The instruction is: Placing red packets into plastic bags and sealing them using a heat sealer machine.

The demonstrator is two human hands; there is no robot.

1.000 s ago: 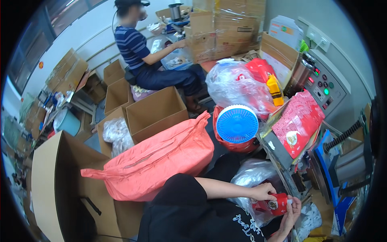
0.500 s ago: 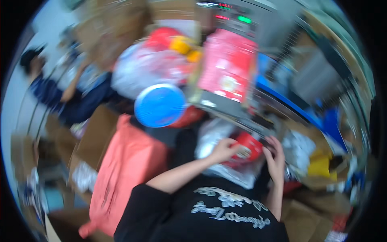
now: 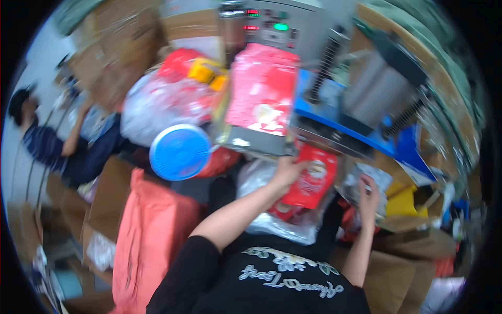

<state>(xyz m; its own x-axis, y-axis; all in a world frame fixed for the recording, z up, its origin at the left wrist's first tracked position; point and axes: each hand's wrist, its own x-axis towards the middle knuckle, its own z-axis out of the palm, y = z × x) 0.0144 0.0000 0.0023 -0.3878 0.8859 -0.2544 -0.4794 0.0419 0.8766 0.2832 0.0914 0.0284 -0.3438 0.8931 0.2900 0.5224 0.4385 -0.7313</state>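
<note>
My left hand (image 3: 291, 173) is closed on the edge of a flat red pouch (image 3: 317, 180) with a pale round print. The pouch stands tilted above a clear plastic bag (image 3: 296, 230) on my lap, with more red packaging in it. My right hand (image 3: 368, 196) is apart from the pouch, to its right, beside crumpled clear plastic (image 3: 377, 175). Its fingers are bent and loosely apart, with nothing visible in them, though the picture is blurred. Ahead, a stack of red and pink pouches (image 3: 264, 86) lies on a grey surface by the machine.
A machine with a lit panel (image 3: 274, 29), a blue plate (image 3: 334, 112) and a metal cylinder (image 3: 376, 86) stands ahead. Left are a blue round lid (image 3: 180, 152), a bulging clear bag (image 3: 151, 112) and a coral sack (image 3: 149, 230). Cardboard boxes surround me; another person (image 3: 49, 141) sits far left.
My left hand has moved up with the red pouch, which now stands raised above the bag. My right hand has moved away from the pouch to the right. The view has shifted rightward.
</note>
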